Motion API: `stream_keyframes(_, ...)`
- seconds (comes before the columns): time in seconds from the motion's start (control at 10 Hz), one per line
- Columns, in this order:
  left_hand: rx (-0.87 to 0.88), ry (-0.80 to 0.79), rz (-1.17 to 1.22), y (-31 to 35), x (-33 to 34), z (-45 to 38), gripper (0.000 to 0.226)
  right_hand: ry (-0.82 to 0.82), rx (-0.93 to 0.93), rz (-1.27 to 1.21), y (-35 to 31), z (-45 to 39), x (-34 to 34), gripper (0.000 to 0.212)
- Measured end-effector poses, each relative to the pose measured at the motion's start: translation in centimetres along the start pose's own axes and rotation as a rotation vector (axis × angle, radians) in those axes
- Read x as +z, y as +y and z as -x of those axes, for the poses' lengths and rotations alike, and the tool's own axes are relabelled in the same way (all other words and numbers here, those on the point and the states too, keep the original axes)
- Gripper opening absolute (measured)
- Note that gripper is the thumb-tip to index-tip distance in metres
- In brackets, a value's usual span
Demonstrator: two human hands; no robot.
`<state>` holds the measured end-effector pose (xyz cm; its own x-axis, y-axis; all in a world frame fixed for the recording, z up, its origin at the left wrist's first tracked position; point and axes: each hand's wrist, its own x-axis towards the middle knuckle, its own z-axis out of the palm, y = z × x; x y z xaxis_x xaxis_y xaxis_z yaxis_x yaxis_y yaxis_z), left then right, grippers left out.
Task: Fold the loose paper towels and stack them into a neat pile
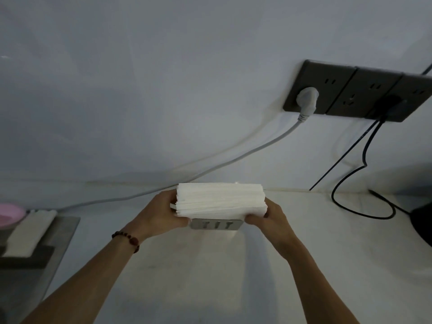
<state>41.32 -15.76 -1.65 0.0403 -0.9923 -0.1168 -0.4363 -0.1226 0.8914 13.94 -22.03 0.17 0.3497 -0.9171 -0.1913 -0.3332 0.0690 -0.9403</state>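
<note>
A thick stack of white folded paper towels (221,199) stands in a shiny metal holder (214,224) on the white counter, close to the back wall. My left hand (163,212) grips the stack's left end, fingers curled round its side. My right hand (266,217) grips the right end, thumb near the holder's corner. The stack's edges look fairly even, with one sheet poking out at the left.
A dark socket strip (350,92) on the wall holds a grey plug with cable (306,101) and black cables (364,160). At the left are a metal tray (63,242), a folded cloth (30,232) and a pink bowl (10,216). A dark object (423,225) sits at the right edge.
</note>
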Motion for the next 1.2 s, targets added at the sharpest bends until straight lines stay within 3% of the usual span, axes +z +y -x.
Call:
stream_keyframes(0.1, -0.015, 0.058, 0.040, -0.1, -0.4, -0.1, 0.050, 0.003, 0.038, 0.058, 0.7, -0.3, -0.5, 0.034)
stream_keyframes(0.2, -0.020, 0.043, 0.005, 0.0, -0.6, 0.0, 0.036, -0.023, 0.051, 0.110, 0.8, -0.5, -0.5, 0.031)
stream_keyframes(0.4, -0.026, 0.016, -0.126, -0.3, -0.4, 0.2, 0.039, -0.080, -0.014, 0.099, 0.6, -0.6, -1.2, 0.035)
stream_keyframes(0.5, -0.010, 0.054, -0.110, 0.4, -0.4, 0.6, 0.070, -0.077, -0.062, 0.073, 0.7, -0.5, -1.6, 0.054)
stream_keyframes(0.6, 0.036, 0.087, -0.125, 1.3, -0.4, 0.5, 0.072, -0.065, -0.097, 0.049, 0.6, -0.7, -1.9, 0.060)
stream_keyframes(0.7, 0.055, 0.122, -0.148, 1.5, 0.0, 0.2, 0.050, -0.070, -0.117, 0.071, 0.9, -1.0, -1.8, 0.042)
stream_keyframes(0.8, 0.068, 0.112, -0.171, 1.4, 0.3, -0.2, 0.044, -0.072, -0.103, 0.091, 1.4, -1.0, -1.8, 0.034)
stream_keyframes(1.0, 0.078, 0.091, -0.202, 0.8, 0.5, -0.5, 0.040, -0.088, -0.081, 0.135, 2.2, -1.5, -1.8, 0.034)
stream_keyframes(1.1, 0.073, 0.082, -0.211, 0.9, 0.5, -0.2, 0.042, -0.108, -0.054, 0.140, 2.4, -1.4, -1.7, 0.038)
stream_keyframes(1.2, 0.052, 0.159, -0.300, 1.4, 0.1, 0.7, 0.059, -0.039, -0.009, 0.133, 1.8, -0.8, -2.3, 0.059)
